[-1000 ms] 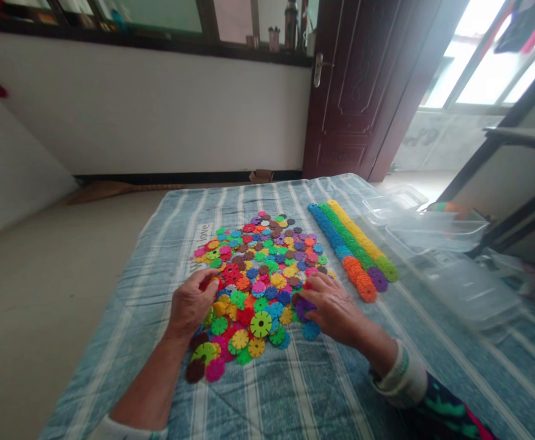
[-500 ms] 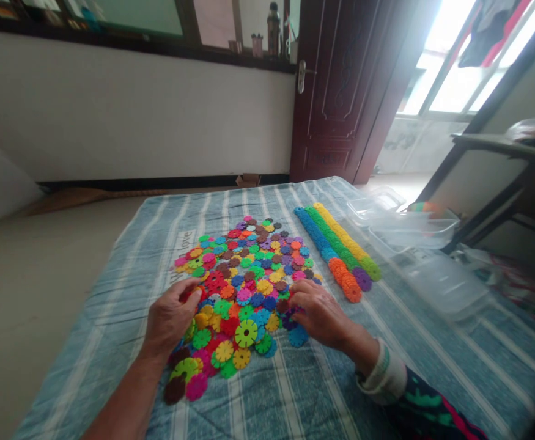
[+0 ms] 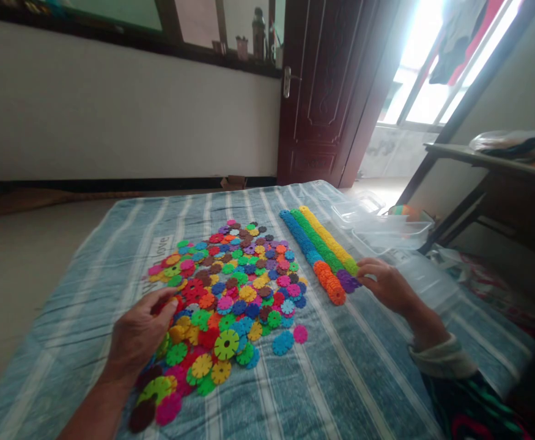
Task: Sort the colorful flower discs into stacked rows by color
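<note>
A spread pile of colourful notched plastic discs [image 3: 225,344] lies on the striped bed cover. At the pile's left side, my left hand [image 3: 134,330] is closed, thumb and fingers together on red discs [image 3: 176,304]. To the right, overlapping discs form long rows: a blue row [image 3: 299,235] ending in orange discs [image 3: 329,282], a green row [image 3: 317,241] ending in purple discs [image 3: 347,280], and a yellow row [image 3: 326,235] with a lime end. My right hand [image 3: 389,286] pinches at the purple end; its fingertips partly hide what they hold.
Clear plastic boxes [image 3: 393,235] and a flat clear lid [image 3: 425,278] lie beyond my right hand. A dark table [image 3: 496,159] stands at the right. Behind the bed are a wall and a brown door [image 3: 315,91].
My right hand has moved right from the pile to the purple end of the green row, where more purple discs show. My left hand stays at the pile. The view has shifted right.
</note>
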Available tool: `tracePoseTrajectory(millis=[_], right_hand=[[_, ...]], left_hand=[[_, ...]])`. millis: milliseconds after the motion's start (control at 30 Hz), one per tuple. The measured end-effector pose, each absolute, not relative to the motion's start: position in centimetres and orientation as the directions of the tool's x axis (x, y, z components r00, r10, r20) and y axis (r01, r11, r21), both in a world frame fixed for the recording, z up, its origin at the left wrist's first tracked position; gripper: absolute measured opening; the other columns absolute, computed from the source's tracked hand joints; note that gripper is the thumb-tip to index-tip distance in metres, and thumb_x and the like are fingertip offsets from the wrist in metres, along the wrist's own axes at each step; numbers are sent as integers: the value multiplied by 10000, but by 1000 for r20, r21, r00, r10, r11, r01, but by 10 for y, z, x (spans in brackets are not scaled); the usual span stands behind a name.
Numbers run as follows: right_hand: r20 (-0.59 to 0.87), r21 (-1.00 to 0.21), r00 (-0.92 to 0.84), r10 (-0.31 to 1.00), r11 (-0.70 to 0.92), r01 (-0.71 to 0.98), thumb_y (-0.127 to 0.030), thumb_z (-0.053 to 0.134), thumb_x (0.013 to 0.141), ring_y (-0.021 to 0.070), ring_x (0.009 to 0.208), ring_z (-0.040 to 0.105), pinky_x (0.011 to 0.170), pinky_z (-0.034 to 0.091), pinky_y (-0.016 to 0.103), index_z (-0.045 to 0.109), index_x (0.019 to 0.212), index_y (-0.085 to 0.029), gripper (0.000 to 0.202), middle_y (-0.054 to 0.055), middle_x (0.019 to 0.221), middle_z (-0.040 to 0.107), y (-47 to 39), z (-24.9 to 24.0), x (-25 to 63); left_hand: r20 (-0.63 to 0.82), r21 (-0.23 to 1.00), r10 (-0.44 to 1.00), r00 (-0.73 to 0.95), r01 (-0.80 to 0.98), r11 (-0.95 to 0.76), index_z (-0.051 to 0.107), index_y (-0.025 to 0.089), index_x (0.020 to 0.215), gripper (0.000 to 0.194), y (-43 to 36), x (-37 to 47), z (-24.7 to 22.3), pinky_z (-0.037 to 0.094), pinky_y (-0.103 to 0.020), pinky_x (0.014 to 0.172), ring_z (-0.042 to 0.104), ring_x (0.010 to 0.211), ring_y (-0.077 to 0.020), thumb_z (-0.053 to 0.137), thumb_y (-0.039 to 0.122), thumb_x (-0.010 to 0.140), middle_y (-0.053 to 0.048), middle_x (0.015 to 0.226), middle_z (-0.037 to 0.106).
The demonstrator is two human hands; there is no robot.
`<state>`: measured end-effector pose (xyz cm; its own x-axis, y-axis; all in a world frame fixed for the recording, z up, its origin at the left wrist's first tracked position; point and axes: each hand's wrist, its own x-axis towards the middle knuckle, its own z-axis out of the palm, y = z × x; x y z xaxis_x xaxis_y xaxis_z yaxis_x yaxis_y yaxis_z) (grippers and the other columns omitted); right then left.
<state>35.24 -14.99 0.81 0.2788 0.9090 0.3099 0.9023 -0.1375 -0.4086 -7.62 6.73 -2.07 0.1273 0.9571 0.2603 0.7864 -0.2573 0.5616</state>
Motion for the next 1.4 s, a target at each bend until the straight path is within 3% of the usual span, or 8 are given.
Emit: tracePoseTrajectory(millis=[200, 400, 567, 733, 967, 1200, 1400], right_hand=[[273, -376, 248, 929, -133, 917, -174, 586, 782, 192, 956, 619, 890, 462, 330, 700, 722, -217, 135, 52, 979, 682, -145, -7, 358], [332, -244, 368, 868, -298, 923, -261, 603, 813, 212, 963, 621, 803, 460, 306, 679, 973, -233, 179, 52, 984, 693, -149, -14, 349], [118, -250, 488, 865, -450, 858, -290, 597, 796, 175, 696, 637, 616, 392, 260, 661, 978, -235, 200, -8, 726, 686, -158, -17, 333], [92, -232, 473, 876, -442, 866, -255, 585, 787, 186, 761, 634, 647, 377, 268, 649, 952, -202, 184, 23, 823, 695, -149, -21, 328], [137, -213, 445, 885, -412, 886, -249, 554, 794, 172, 700, 604, 605, 347, 263, 637, 821, -212, 94, 9, 767, 669, -142, -23, 329], [115, -269, 454, 883, -412, 870, -253, 557, 785, 182, 732, 620, 635, 370, 264, 650, 857, -215, 124, 16, 788, 677, -145, -28, 335], [87, -236, 429, 899, -400, 886, -216, 533, 795, 186, 752, 623, 637, 362, 260, 643, 871, -212, 134, 14, 780, 680, -147, -28, 337]], left_hand=[[275, 575, 956, 105, 779, -251, 684, 234, 905, 339, 69, -76, -23, 528, -321, 847, 677, 792, -207, 522, 412, 666, 6, 926, 741], [305, 571, 946, 111, 774, -275, 690, 251, 890, 314, 71, -79, -29, 523, -310, 845, 677, 808, -206, 535, 411, 670, 12, 934, 745], [315, 564, 943, 110, 777, -280, 691, 260, 884, 305, 73, -80, -31, 526, -293, 813, 672, 767, -194, 534, 414, 673, 22, 908, 742], [294, 570, 949, 111, 777, -267, 683, 236, 902, 342, 71, -79, -28, 521, -306, 844, 674, 790, -200, 519, 421, 667, 3, 950, 740], [329, 569, 937, 119, 767, -297, 680, 253, 872, 310, 70, -78, -28, 531, -280, 811, 682, 795, -197, 525, 422, 664, 22, 920, 748], [265, 584, 958, 113, 771, -252, 686, 219, 918, 381, 68, -77, -24, 520, -310, 876, 684, 857, -214, 505, 430, 657, -16, 986, 741], [271, 597, 954, 126, 756, -270, 671, 223, 923, 361, 68, -78, -26, 515, -326, 901, 684, 860, -215, 515, 432, 673, -18, 996, 736]])
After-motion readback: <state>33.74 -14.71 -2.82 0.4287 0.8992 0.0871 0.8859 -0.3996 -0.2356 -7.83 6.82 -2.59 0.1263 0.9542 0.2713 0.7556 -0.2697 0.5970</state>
